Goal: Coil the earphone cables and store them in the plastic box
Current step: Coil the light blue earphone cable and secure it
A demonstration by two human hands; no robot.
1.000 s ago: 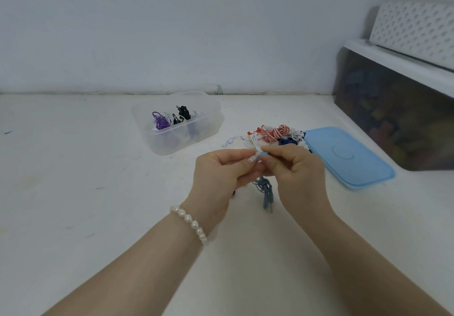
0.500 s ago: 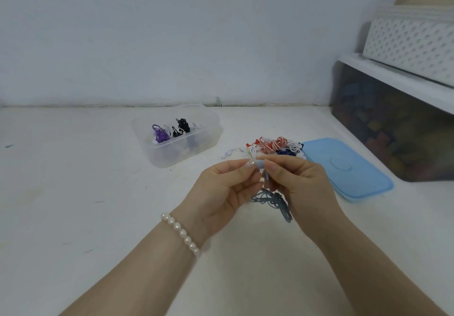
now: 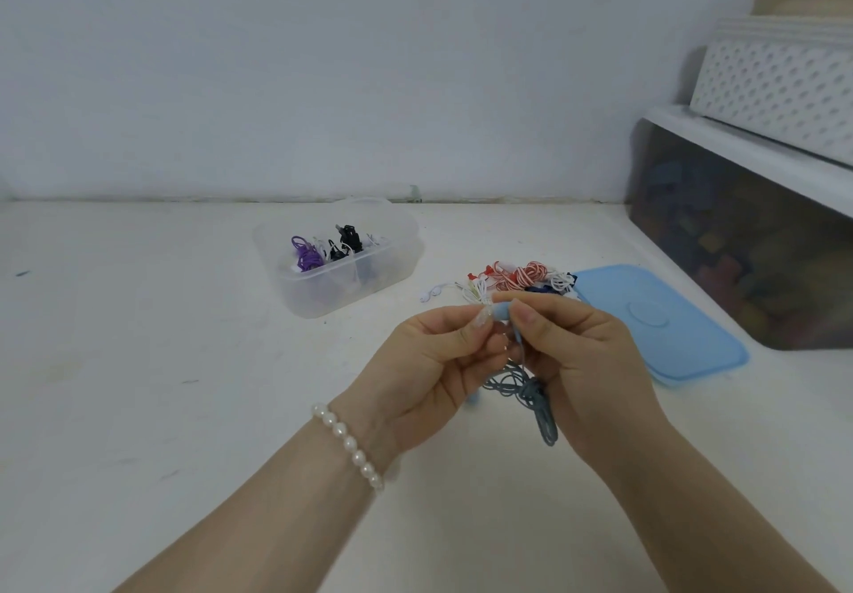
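I have my left hand (image 3: 434,361) and my right hand (image 3: 581,361) close together in front of me, above the white table (image 3: 138,385). My right thumb and forefinger pinch the pale blue earbud (image 3: 502,312) at the top of a blue earphone cable (image 3: 531,396), and the fingertips of my left hand close in on the same spot; whether they grip the bud or just touch it I cannot tell. The rest of that cable hangs between my palms in a loose tangle, so I judge this one only begun, not yet coiled.

As for progress: the clear plastic box (image 3: 339,253) stands open further back on the left, well apart from my hands. In it I count one purple coil (image 3: 305,254) and what looks like two black ones (image 3: 344,241), with bits of white I cannot count. So at least three seem stored.

Still waiting, just beyond my fingers, lies a pile of cables (image 3: 521,281): red and white striped, white, and dark blue, too knotted together to count, perhaps four or more. One blue lid (image 3: 655,322) lies flat to the right of the pile, touching it or nearly so. The lid has still to go on at the end, I think
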